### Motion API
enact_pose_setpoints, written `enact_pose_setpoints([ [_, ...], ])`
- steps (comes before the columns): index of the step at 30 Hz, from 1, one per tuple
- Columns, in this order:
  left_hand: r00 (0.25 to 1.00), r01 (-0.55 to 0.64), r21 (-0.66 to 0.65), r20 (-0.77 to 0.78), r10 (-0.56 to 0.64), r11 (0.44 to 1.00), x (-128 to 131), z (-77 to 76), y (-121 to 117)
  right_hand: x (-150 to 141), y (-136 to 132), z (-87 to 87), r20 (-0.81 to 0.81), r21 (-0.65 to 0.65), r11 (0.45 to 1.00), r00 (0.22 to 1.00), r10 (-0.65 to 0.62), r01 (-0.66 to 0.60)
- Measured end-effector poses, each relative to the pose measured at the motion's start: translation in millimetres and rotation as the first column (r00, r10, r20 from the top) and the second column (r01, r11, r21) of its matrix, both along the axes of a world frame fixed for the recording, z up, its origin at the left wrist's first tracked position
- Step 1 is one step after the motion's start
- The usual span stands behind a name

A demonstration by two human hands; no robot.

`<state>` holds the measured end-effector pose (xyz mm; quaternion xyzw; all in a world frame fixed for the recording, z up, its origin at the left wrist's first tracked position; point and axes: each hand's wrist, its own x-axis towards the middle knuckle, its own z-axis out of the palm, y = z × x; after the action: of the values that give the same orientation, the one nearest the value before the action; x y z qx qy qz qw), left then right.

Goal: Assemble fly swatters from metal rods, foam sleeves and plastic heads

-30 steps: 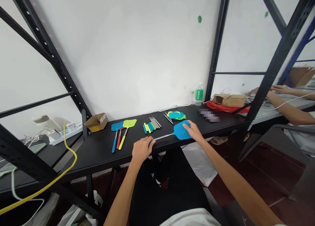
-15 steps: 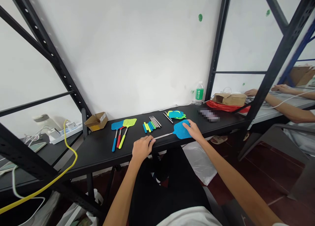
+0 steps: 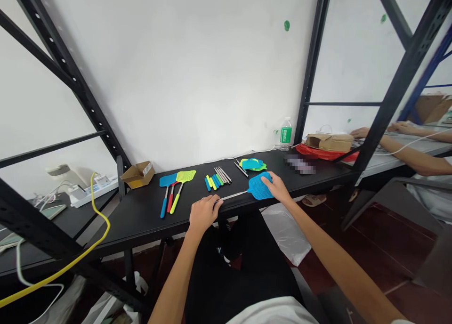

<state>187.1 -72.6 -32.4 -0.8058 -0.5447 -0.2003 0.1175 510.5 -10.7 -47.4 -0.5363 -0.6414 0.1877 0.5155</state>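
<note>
A blue fly swatter (image 3: 259, 186) lies across the front of the black table between my hands. My right hand (image 3: 277, 187) grips the right side of its perforated head, thumb on top. My left hand (image 3: 205, 213) is closed around the far end of its thin metal rod; the end itself is hidden in my fingers. Behind it lie several blue, green and yellow handle grips (image 3: 213, 182) and several metal rods (image 3: 223, 175). A stack of blue and yellow-green swatter heads (image 3: 253, 164) sits farther back, with a few rods beside it.
Three whole fly swatters (image 3: 172, 192) lie on the left of the black table (image 3: 141, 222). An open cardboard box (image 3: 138, 174) stands behind them. At the back right are a water bottle (image 3: 286, 134) and a brown package (image 3: 328, 141) on red plastic. Another person's arm (image 3: 416, 154) is at the right.
</note>
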Motion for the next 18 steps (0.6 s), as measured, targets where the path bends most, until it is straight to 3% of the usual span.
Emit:
enact_pose_setpoints([
  [18, 1.000, -0.007, 0.004, 0.001, 0.007, 1.000, -0.5, -0.9, 0.6, -1.4, -3.6, 3.8, 0.044, -0.016, 1.000, 0.999, 0.024, -0.023],
])
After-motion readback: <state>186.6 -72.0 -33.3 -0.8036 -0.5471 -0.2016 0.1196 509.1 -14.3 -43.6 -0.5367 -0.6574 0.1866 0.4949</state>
